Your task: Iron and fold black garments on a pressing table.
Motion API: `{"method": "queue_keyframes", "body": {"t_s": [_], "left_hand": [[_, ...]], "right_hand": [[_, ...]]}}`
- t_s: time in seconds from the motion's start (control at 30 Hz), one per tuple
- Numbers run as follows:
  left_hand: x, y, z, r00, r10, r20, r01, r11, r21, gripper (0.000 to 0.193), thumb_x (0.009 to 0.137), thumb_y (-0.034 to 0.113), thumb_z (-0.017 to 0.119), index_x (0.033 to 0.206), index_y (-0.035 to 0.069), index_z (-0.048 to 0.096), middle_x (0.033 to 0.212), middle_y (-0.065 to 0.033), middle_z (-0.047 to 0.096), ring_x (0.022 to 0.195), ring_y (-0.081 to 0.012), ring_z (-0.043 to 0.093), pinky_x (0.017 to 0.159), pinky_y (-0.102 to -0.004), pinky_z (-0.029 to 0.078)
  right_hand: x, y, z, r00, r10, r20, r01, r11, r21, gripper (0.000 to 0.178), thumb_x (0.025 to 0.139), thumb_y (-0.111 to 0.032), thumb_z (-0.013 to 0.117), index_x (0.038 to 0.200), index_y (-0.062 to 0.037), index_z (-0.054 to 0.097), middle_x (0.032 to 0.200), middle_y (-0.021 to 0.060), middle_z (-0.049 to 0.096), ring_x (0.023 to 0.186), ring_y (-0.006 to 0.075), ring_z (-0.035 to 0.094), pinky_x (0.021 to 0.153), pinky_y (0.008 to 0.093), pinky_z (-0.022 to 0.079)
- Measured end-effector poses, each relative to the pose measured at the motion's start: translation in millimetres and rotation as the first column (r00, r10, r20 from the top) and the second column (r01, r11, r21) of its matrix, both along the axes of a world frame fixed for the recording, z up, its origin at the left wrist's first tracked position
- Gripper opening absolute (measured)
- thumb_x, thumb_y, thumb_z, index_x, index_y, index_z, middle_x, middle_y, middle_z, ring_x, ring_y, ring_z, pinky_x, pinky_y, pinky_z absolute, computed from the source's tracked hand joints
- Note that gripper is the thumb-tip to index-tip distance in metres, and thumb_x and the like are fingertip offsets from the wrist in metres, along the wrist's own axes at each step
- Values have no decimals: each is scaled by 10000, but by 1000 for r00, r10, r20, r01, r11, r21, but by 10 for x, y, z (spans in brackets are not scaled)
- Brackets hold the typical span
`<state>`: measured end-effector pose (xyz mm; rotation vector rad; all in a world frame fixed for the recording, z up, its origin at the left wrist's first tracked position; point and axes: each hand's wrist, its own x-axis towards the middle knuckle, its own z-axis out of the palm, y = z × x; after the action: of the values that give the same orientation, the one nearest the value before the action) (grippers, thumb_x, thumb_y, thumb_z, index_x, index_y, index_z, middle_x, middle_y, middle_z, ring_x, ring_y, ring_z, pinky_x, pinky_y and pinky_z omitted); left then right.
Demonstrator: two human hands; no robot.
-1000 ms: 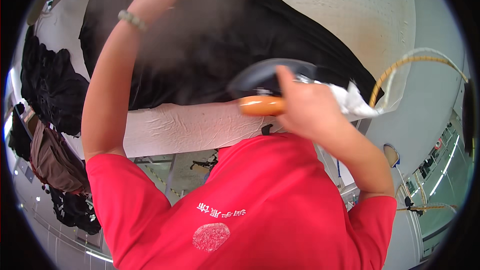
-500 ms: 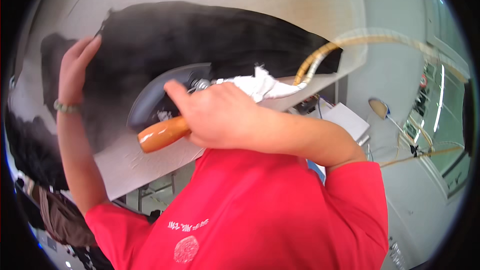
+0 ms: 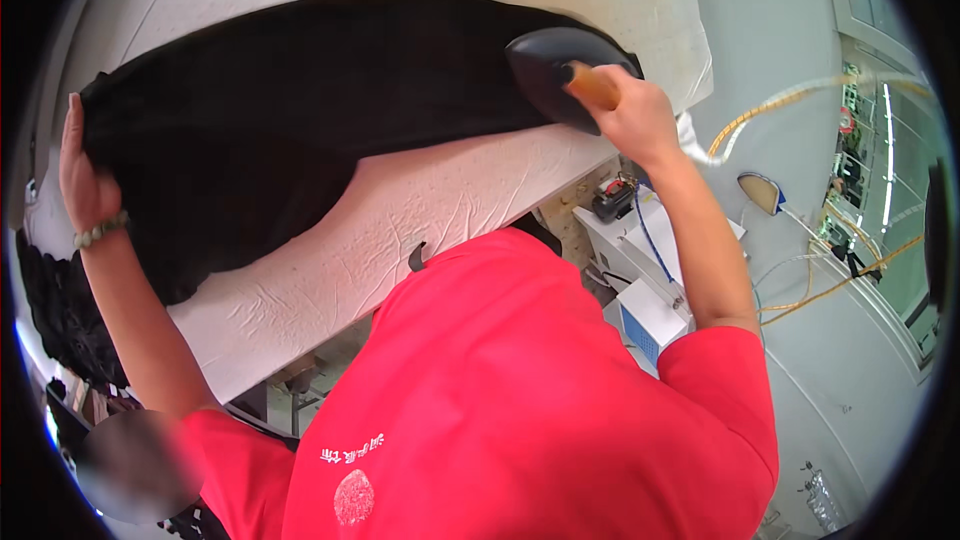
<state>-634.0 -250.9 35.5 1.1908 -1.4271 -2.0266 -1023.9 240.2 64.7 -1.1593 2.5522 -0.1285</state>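
A black garment (image 3: pixel 300 90) lies stretched out across the pale padded ironing table (image 3: pixel 290 305), one long narrow part reaching to the right. My right hand (image 3: pixel 640 118) is closed round the orange handle of a steam iron (image 3: pixel 545 52). The iron's dark plate rests on the garment near its right end. At the garment's left end is my left hand (image 3: pixel 88 175), its fingers stretched out along the edge and touching the cloth. Part of that hand's palm side is hidden.
A hose (image 3: pixel 760 115) in white and yellow runs off to the right behind my right hand. Dark gathered cloth (image 3: pixel 65 310) hangs at the table's left end. Below the right edge stands a white machine (image 3: pixel 645 230). Another person's blurred head (image 3: pixel 138 465) shows at lower left.
My right hand has carried the iron rightward and away along the garment. My left hand has shifted left and lower, and the garment's left end lies farther left. The steam haze has gone.
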Motion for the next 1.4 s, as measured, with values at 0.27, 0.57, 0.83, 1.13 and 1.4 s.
{"method": "queue_keyframes", "body": {"t_s": [0.27,0.57,0.83,1.13,1.4], "left_hand": [[-36,451,380,920,391,35,-389,920,-35,341,1035,265,612,1239,-1,675,1214,-108,706,1078,-214,683,969,-336,530],[416,1209,688,867,460,193,-394,868,-301,336,1016,239,648,1238,-12,671,1188,-101,717,1059,-204,698,933,-318,541],[569,1375,832,858,493,146,-412,829,-378,343,1014,233,652,1235,-29,664,1196,-122,707,1021,-207,704,903,-327,558],[2234,2367,1563,574,815,77,-735,555,-390,413,1022,274,622,1263,-60,649,1208,-151,704,1071,-276,701,995,-413,551],[945,1267,-50,281,729,625,-287,685,-670,547,953,498,655,1201,15,728,1137,-156,743,1095,-247,677,979,-359,496]], "right_hand": [[-795,-587,-111,975,202,94,-170,946,-276,284,856,-309,766,1056,-115,715,923,151,728,880,349,704,782,422,556],[-1982,-795,-121,996,21,-82,-24,999,-33,397,849,-381,721,1046,-36,739,999,242,727,974,391,701,859,475,545],[-1438,-27,-522,804,377,-459,-586,631,-508,314,822,-206,764,1092,-69,676,1061,102,684,1008,319,655,875,415,532],[-571,861,-603,484,110,868,537,746,-394,144,889,-35,626,1032,-23,628,948,20,632,915,118,596,815,275,479],[-506,679,-1162,726,-278,629,624,650,-434,183,994,-115,622,1120,15,644,898,-13,624,811,60,561,747,216,451]]}}
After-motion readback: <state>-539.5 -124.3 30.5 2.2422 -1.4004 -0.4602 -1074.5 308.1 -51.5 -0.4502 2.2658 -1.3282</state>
